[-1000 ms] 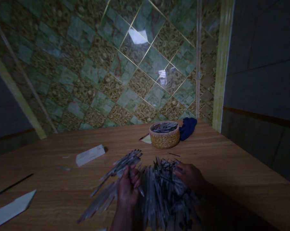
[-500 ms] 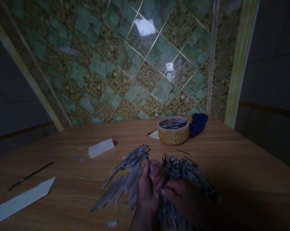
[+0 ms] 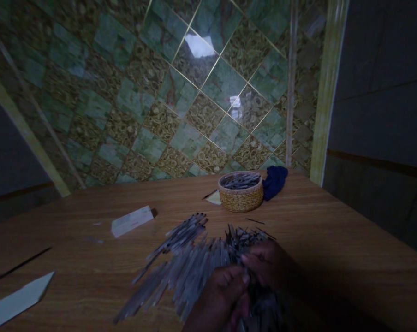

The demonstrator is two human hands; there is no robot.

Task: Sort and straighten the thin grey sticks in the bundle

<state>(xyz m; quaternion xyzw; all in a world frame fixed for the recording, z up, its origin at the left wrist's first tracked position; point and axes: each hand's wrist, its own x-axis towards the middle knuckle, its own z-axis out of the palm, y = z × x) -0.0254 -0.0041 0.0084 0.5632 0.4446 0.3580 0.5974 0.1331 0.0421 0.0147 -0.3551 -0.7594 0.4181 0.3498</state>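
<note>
A big pile of thin grey sticks [image 3: 191, 263] lies spread on the wooden table [image 3: 333, 240] in front of me. My left hand [image 3: 222, 299] rests low on the pile with its fingers curled round some sticks. My right hand [image 3: 267, 267] is just to its right, fingers bent and pinching into the same sticks. The two hands touch over the pile. The light is dim and the fingertips are hard to make out.
A woven basket [image 3: 241, 200] with more grey sticks stands at the back, a dark blue cloth [image 3: 275, 180] beside it. A small white block [image 3: 130, 221] lies left of the pile, a long white strip [image 3: 16, 302] and a thin dark rod [image 3: 18, 266] at far left. A tiled wall rises behind.
My left hand has dropped from an upright grip on a bundle to lie low on the pile. My right hand has slid in against it. The camera has shifted slightly.
</note>
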